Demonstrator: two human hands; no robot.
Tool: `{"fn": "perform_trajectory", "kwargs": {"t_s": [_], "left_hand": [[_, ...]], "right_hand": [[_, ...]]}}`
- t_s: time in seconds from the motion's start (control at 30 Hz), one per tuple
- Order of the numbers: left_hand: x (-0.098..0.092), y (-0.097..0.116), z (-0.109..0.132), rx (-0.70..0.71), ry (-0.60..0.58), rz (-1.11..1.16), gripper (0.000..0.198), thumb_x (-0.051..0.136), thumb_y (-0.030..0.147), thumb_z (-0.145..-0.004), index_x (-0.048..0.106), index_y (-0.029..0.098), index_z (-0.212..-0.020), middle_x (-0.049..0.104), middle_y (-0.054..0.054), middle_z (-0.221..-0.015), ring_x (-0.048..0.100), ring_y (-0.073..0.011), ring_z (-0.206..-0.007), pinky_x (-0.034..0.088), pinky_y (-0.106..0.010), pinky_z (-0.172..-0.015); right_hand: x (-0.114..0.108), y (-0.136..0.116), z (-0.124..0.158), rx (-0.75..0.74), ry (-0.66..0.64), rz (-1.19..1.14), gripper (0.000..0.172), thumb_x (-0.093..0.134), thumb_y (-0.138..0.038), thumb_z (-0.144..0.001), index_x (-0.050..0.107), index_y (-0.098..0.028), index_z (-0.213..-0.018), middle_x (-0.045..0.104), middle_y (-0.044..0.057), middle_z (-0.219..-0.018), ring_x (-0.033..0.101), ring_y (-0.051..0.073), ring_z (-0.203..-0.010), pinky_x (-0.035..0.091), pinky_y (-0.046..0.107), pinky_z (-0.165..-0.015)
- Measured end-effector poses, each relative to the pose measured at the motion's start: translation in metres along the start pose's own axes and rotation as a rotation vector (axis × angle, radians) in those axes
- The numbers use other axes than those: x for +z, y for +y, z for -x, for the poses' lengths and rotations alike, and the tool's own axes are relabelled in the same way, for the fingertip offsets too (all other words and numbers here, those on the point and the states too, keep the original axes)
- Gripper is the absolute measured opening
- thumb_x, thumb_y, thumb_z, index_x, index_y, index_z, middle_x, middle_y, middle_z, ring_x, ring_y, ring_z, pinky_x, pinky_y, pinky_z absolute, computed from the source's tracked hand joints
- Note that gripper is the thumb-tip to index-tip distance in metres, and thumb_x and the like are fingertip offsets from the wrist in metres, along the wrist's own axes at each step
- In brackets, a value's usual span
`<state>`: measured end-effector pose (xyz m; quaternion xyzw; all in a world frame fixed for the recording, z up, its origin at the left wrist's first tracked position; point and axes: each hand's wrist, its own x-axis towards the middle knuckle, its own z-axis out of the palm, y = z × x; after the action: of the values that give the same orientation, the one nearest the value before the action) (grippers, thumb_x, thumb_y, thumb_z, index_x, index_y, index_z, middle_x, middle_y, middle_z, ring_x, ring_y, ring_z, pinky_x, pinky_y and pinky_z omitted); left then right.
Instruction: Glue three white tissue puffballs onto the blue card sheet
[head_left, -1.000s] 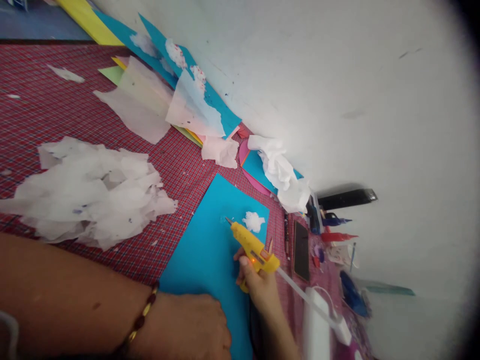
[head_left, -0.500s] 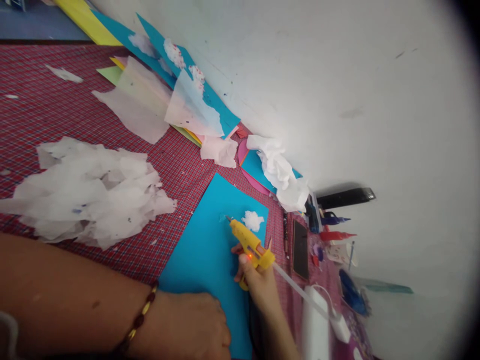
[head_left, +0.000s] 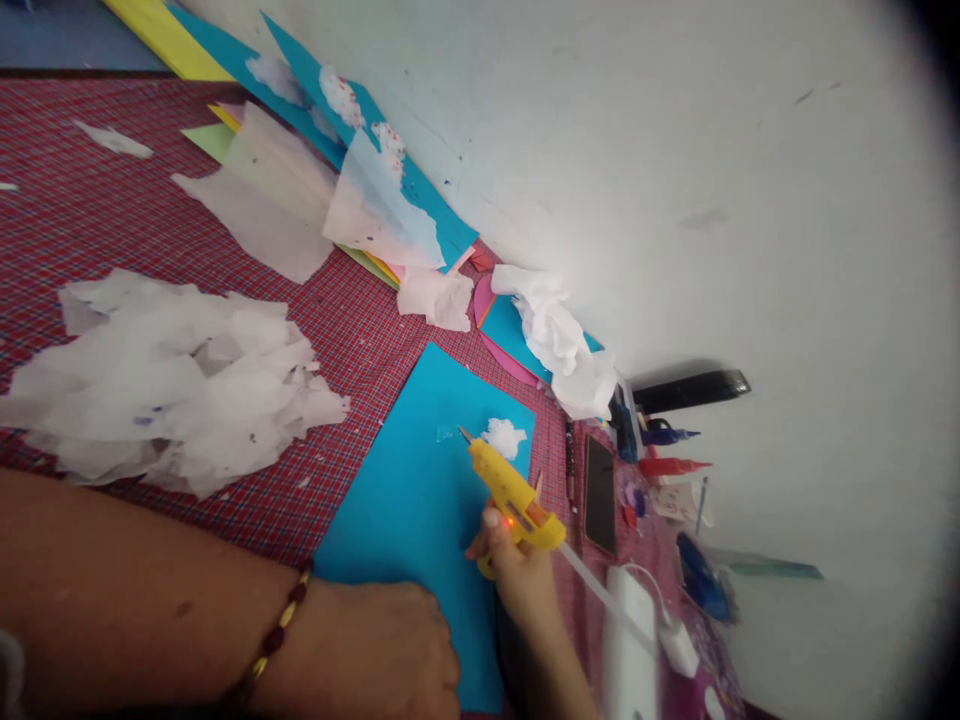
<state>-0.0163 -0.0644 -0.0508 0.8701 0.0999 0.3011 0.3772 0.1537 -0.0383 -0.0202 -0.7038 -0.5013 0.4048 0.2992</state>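
Observation:
My right hand (head_left: pixel 514 560) is wrapped round a yellow hot glue gun (head_left: pixel 510 485), whose small light glows orange. A clear glue stick (head_left: pixel 592 578) sticks out of its back end. The metal nozzle is just above a blue sheet of paper (head_left: pixel 405 500), beside a shiny glue patch (head_left: pixel 448 434). Close to the nozzle, a crumpled white paper tuft (head_left: pixel 503 437) sits on the sheet. My left hand (head_left: pixel 382 645), with a beaded bracelet at the wrist, rests on the sheet's lower part. Its fingers are curled under, and whatever they may hold is hidden.
Torn white tissue (head_left: pixel 195 385) is heaped on the checked cloth (head_left: pixel 67 220) at left. Blue cards (head_left: pixel 442 225) and crumpled tissue (head_left: pixel 559 345) are by the wall. A phone (head_left: pixel 600 495), a power strip (head_left: pixel 628 640) and a red marker (head_left: pixel 675 466) are at right.
The glue gun in my right hand has moved slightly right and down, drawing its nozzle off the glue patch. My left hand stays on the blue sheet. The view has shifted slightly.

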Motion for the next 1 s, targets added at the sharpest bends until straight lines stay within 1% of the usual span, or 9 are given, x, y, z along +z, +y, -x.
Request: {"fn": "perform_trajectory", "kwargs": {"t_s": [0.23, 0.47, 0.6, 0.7, 0.8, 0.87, 0.9, 0.97, 1.0], "left_hand": [[0.000, -0.001, -0.002, 0.113, -0.050, 0.003, 0.024, 0.052, 0.023, -0.088, 0.066, 0.024, -0.069, 0.058, 0.000, -0.051, 0.052, -0.0157, -0.048, 0.043, -0.028, -0.052], [0.000, 0.000, -0.001, 0.127, -0.121, -0.072, 0.021, 0.052, 0.022, -0.087, 0.065, 0.021, -0.070, 0.060, -0.001, -0.052, 0.053, -0.0165, -0.050, 0.042, -0.029, -0.054], [-0.004, 0.000, -0.004, 0.131, -0.177, -0.124, 0.017, 0.064, 0.022, -0.079, 0.060, 0.020, -0.063, 0.061, 0.000, -0.054, 0.052, -0.0160, -0.049, 0.037, -0.030, -0.047], [-0.011, -0.001, -0.006, 0.164, -0.271, -0.178, 0.016, 0.070, 0.024, -0.074, 0.059, 0.019, -0.064, 0.063, 0.001, -0.059, 0.054, -0.0154, -0.052, 0.034, -0.032, -0.045], [-0.018, 0.001, -0.007, 0.165, -0.352, -0.218, 0.013, 0.067, 0.026, -0.079, 0.060, 0.018, -0.071, 0.066, 0.001, -0.068, 0.058, -0.0159, -0.061, 0.039, -0.031, -0.053], [-0.020, 0.005, -0.007, 0.131, -0.382, -0.217, 0.009, 0.063, 0.024, -0.084, 0.060, 0.018, -0.078, 0.067, 0.000, -0.075, 0.060, -0.0172, -0.071, 0.042, -0.030, -0.063], [-0.021, 0.006, -0.007, 0.106, -0.396, -0.210, 0.007, 0.060, 0.024, -0.086, 0.060, 0.018, -0.081, 0.067, 0.000, -0.079, 0.061, -0.0176, -0.075, 0.043, -0.030, -0.068], [-0.022, 0.006, -0.006, 0.047, -0.423, -0.196, 0.008, 0.054, 0.022, -0.090, 0.060, 0.020, -0.084, 0.067, 0.000, -0.084, 0.061, -0.0174, -0.078, 0.043, -0.029, -0.072], [-0.022, 0.005, -0.006, 0.020, -0.443, -0.194, 0.010, 0.052, 0.021, -0.091, 0.060, 0.020, -0.085, 0.066, 0.001, -0.086, 0.060, -0.0170, -0.078, 0.042, -0.029, -0.073]], "right_hand": [[-0.002, -0.010, -0.005, -0.052, -0.086, -0.008, 0.052, 0.054, -0.068, -0.078, 0.059, -0.016, -0.075, 0.053, -0.001, -0.041, 0.049, 0.012, -0.036, 0.037, 0.021, -0.035], [-0.006, -0.013, -0.003, 0.071, -0.146, 0.065, 0.053, 0.057, -0.069, -0.076, 0.058, -0.016, -0.075, 0.051, -0.003, -0.044, 0.047, 0.010, -0.036, 0.038, 0.020, -0.036], [-0.022, -0.010, 0.000, 0.097, -0.230, 0.100, 0.054, 0.057, -0.070, -0.075, 0.057, -0.016, -0.073, 0.058, 0.000, -0.056, 0.050, 0.009, -0.039, 0.040, 0.020, -0.038], [-0.038, -0.007, -0.001, 0.099, -0.323, 0.096, 0.047, 0.060, -0.063, -0.078, 0.060, -0.016, -0.081, 0.060, 0.000, -0.065, 0.052, 0.008, -0.044, 0.042, 0.019, -0.040], [-0.043, -0.009, 0.002, 0.042, -0.494, 0.060, 0.041, 0.066, -0.056, -0.076, 0.063, -0.017, -0.088, 0.058, -0.003, -0.065, 0.051, 0.008, -0.049, 0.044, 0.018, -0.043], [-0.041, -0.017, 0.008, -0.029, -0.679, -0.022, 0.045, 0.067, -0.059, -0.072, 0.065, -0.017, -0.088, 0.061, -0.002, -0.071, 0.054, 0.009, -0.056, 0.046, 0.019, -0.048], [-0.040, -0.022, 0.012, -0.061, -0.728, -0.100, 0.050, 0.065, -0.063, -0.071, 0.065, -0.018, -0.090, 0.063, 0.000, -0.076, 0.056, 0.010, -0.059, 0.047, 0.020, -0.050], [-0.042, -0.031, 0.020, -0.150, -0.683, -0.259, 0.060, 0.062, -0.071, -0.067, 0.065, -0.017, -0.093, 0.064, 0.000, -0.078, 0.056, 0.009, -0.057, 0.049, 0.021, -0.051], [-0.047, -0.034, 0.026, -0.185, -0.652, -0.323, 0.062, 0.065, -0.072, -0.064, 0.064, -0.016, -0.091, 0.062, -0.001, -0.072, 0.056, 0.010, -0.055, 0.048, 0.021, -0.050]]}}
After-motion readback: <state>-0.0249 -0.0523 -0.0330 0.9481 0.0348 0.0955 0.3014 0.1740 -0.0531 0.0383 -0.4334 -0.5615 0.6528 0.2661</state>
